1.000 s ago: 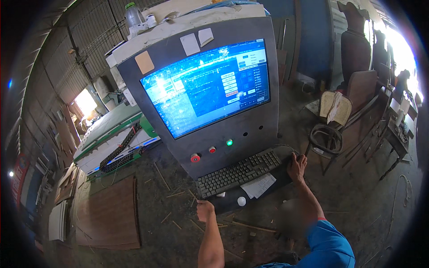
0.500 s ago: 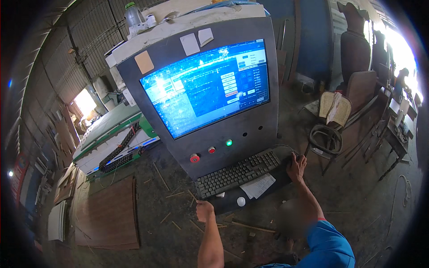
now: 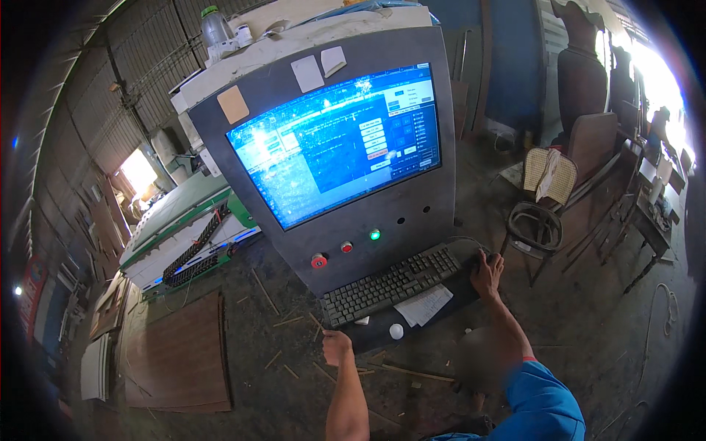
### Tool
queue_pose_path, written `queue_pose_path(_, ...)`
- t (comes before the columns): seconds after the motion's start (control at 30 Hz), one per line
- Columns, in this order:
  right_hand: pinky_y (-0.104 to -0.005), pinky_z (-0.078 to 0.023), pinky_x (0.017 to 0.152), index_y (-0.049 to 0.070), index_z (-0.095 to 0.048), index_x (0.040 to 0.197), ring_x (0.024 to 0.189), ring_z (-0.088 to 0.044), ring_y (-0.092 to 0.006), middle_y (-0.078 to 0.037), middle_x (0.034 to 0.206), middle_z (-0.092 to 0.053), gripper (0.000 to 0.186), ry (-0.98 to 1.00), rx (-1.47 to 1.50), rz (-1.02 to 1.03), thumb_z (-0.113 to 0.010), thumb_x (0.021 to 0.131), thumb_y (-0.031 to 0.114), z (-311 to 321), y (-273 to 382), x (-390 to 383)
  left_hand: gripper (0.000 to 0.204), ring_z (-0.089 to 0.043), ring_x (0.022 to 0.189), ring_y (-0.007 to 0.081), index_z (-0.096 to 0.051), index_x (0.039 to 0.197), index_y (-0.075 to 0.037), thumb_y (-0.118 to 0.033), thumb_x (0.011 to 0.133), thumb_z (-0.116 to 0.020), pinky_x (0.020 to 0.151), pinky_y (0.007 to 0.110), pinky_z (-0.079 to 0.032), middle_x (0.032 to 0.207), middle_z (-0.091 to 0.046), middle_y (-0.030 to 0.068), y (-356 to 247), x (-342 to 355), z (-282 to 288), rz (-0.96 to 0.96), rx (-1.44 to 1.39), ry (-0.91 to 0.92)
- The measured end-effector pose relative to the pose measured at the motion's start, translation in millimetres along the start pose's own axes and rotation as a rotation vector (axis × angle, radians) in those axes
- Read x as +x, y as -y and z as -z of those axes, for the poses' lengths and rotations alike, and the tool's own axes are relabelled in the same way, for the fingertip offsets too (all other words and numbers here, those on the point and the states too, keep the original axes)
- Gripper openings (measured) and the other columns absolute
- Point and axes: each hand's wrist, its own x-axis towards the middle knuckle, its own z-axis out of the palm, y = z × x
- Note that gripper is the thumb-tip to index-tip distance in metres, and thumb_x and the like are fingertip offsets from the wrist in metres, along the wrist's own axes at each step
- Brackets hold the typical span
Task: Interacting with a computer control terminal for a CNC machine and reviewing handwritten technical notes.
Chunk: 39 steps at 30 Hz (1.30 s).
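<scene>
1. The right hand [image 3: 487, 270] rests on a computer mouse [image 3: 482, 255] at the right end of the console shelf [image 3: 456, 294]; its fingers are curled over the mouse, so most of the mouse is hidden.
2. The left hand [image 3: 337, 347] grips the front left edge of the shelf; the fingers are closed on the edge.
3. A black keyboard [image 3: 391, 285] lies between the hands, below the lit screen [image 3: 342, 143]; a paper sheet [image 3: 424, 305] and a small white ball [image 3: 396, 331] lie in front of the keyboard.
</scene>
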Motion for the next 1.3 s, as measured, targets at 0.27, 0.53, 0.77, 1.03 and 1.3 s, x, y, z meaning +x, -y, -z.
queue_pose_path(0.27, -0.0486, -0.038, 0.088, 0.013, -0.049, 0.136, 0.110, -0.040, -0.0409, -0.023, 0.114, -0.040, 0.064, 0.024, -0.018, 0.014, -0.068, 0.075, 0.018, -7.2, -10.6, 0.4, 0.058, -0.064, 0.102, 0.0397, -0.068, 0.112, -0.004, -0.041, 0.102, -0.024, 0.088, 0.054, -0.051, 0.110, -0.068, 0.0201, -2.6, -5.9, 2.1, -0.039, -0.020, -0.024)
queue_pose_path(0.53, -0.0490, -0.038, 0.089, 0.012, -0.056, 0.126, 0.106, -0.043, -0.0389, -0.021, 0.110, -0.044, 0.051, -0.030, -0.018, 0.005, -0.063, 0.075, 0.013, -0.1, 0.5, 0.3, 0.060, -0.064, 0.104, 0.0351, -0.066, 0.113, -0.003, -0.041, 0.104, -0.021, 0.091, 0.050, -0.052, 0.113, -0.067, 0.0172, -2.8, -5.6, 5.4, -0.009, 0.019, 0.033)
queue_pose_path(0.77, -0.0494, -0.038, 0.089, 0.012, -0.055, 0.127, 0.107, -0.043, -0.0399, -0.022, 0.110, -0.043, 0.052, -0.014, -0.011, -0.014, -0.063, 0.075, 0.013, -1.3, -0.5, 0.3, 0.060, -0.065, 0.103, 0.0343, -0.067, 0.112, -0.004, -0.042, 0.104, -0.021, 0.089, 0.050, -0.052, 0.112, -0.067, 0.0161, -3.2, -4.4, 3.9, -0.017, 0.037, 0.024)
queue_pose_path(1.03, -0.0487, -0.038, 0.089, 0.014, -0.055, 0.128, 0.107, -0.043, -0.0399, -0.022, 0.110, -0.044, 0.053, -0.008, -0.004, -0.008, -0.064, 0.076, 0.015, 0.4, 0.5, -0.9, 0.059, -0.065, 0.102, 0.0340, -0.067, 0.112, -0.005, -0.043, 0.104, -0.022, 0.088, 0.050, -0.052, 0.110, -0.068, 0.0152, -0.4, -2.7, 4.9, -0.010, 0.014, 0.034)
queue_pose_path(1.3, -0.0469, -0.039, 0.086, 0.013, -0.057, 0.128, 0.103, -0.045, -0.0377, -0.018, 0.105, -0.045, 0.048, -0.095, -0.011, 0.010, -0.063, 0.080, 0.016, -2.4, -1.8, 0.2, 0.059, -0.064, 0.103, 0.0371, -0.067, 0.111, -0.003, -0.041, 0.103, -0.023, 0.088, 0.051, -0.052, 0.110, -0.068, 0.0180, -4.2, -8.3, 6.8, -0.016, 0.014, 0.014)
